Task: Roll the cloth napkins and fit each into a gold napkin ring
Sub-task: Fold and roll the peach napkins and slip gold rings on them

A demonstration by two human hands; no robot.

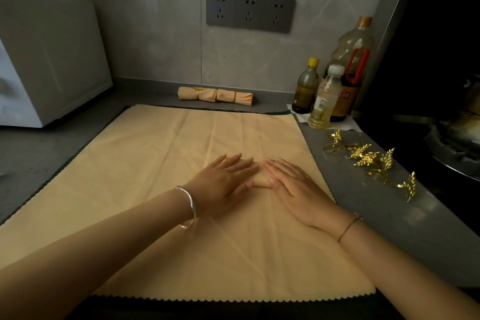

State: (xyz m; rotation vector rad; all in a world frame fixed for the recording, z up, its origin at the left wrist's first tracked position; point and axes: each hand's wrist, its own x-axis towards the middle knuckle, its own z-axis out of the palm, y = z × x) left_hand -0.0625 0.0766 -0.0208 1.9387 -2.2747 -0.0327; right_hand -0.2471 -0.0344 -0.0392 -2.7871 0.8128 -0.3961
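Note:
A large peach cloth napkin [161, 163] with zigzag edges lies spread flat on the grey counter. My left hand [224, 179] and my right hand [293, 184] rest flat on its middle, fingers straight, fingertips nearly meeting over a small raised fold between them. Two rolled napkins [215, 96] lie end to end at the back wall, each inside a gold ring. Several loose gold leaf-shaped napkin rings [371, 161] lie on the counter to the right of the cloth.
A white appliance [46, 60] stands at the back left. Three bottles [327, 91] stand at the back right beside a dark stove area with a pan [452, 143]. A triple socket [250, 10] is on the tiled wall.

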